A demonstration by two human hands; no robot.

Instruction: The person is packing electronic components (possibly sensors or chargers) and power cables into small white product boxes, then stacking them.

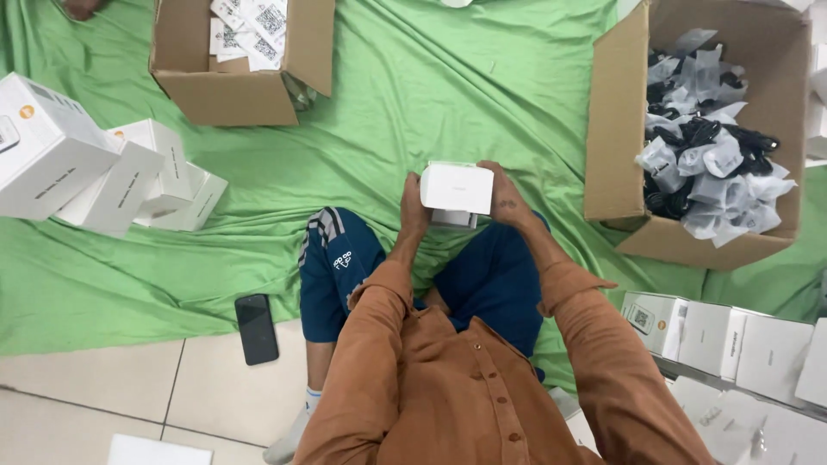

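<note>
You hold a small white box [457,188] over your lap, left hand [413,207] and right hand [506,200] clasping its opposite sides. It looks light and stiff, likely easily dented; grip the flat sides. Farther right, a carton [617,129] holds bagged cables.

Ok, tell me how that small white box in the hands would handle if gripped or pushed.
The small white box, held between the left hand and right hand, looks like stiff card, so it probably keeps its shape. Its flat faces suggest sliding rather than rolling. The smooth finish may be slightly slippery.
</note>
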